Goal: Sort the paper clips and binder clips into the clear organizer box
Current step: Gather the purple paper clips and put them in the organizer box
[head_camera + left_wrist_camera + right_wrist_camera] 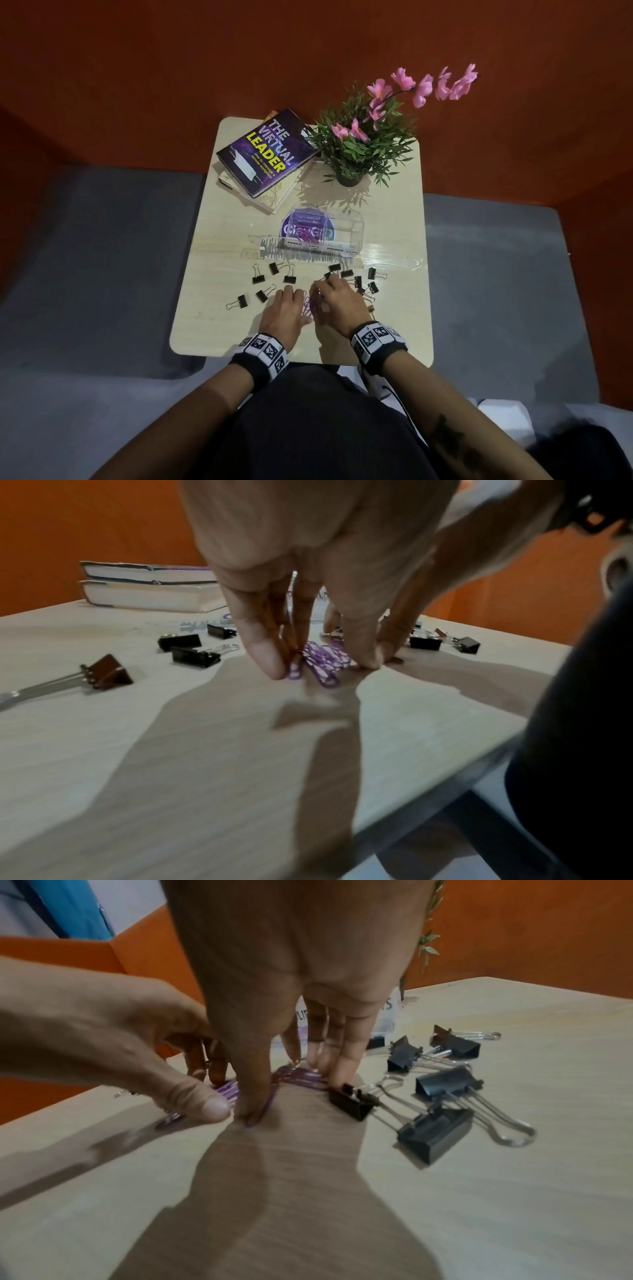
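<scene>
A heap of purple paper clips (312, 303) lies on the table's near half, between my two hands. My left hand (291, 303) pinches it from the left, fingertips down on the table (315, 664). My right hand (327, 291) pinches it from the right, with the thumb and fingers bracketing the clips (294, 1096). Black binder clips lie loose on both sides, some left (258, 275) and some right (371, 279), one touching my right fingers (351, 1102). The clear organizer box (352, 222) stands beyond them, with purple clips in its left compartment (305, 234).
Two stacked books (263, 154) lie at the back left and a potted plant with pink flowers (359, 150) at the back right. The small table's (222, 329) near edge is just below my wrists. Orange walls and a grey seat surround it.
</scene>
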Demonstrator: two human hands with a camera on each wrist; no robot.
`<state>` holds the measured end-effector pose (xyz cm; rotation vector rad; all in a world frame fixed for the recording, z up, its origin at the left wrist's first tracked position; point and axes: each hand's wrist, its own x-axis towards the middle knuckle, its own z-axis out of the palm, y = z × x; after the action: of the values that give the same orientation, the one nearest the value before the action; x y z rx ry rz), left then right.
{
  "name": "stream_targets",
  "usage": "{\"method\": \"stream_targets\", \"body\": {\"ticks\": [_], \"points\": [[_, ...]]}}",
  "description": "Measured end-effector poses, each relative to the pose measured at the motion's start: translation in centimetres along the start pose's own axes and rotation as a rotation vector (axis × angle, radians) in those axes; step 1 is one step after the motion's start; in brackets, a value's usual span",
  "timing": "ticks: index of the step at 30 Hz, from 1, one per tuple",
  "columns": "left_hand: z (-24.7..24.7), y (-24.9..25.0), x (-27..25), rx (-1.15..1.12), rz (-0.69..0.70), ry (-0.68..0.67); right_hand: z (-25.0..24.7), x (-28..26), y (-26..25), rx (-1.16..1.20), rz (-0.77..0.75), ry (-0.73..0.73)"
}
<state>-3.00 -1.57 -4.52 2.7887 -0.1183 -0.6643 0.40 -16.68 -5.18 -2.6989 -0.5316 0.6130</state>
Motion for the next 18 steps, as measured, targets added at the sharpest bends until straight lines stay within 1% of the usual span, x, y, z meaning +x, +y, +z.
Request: {"method": "stream_targets", "body": {"ticks": [3, 6, 8, 15, 18], "points": [[0.1, -1.1, 0.4, -0.059, 0.035, 0.041, 0.2, 0.2, 0.0, 0.022, -0.043, 0.057], [-0.2, -1.4, 0.6, -0.068, 0.061, 0.068, 0.4, 0.1, -0.3, 0.035, -0.057, 0.076], [-0.5, -1.3, 0.8, -0.071, 0.063, 0.059, 0.1, 0.0, -0.6, 0.050, -0.055, 0.076], [-1.3, -1.7, 2.4, -0.113, 0.001, 0.038, -1.2, 0.4, -0.2, 0.043, 0.024, 0.064], [-2.5, -2.3, 2.4, -0.177, -0.003, 0.055, -1.7, 0.3, 0.7, 0.090, 0.095, 0.118]]}}
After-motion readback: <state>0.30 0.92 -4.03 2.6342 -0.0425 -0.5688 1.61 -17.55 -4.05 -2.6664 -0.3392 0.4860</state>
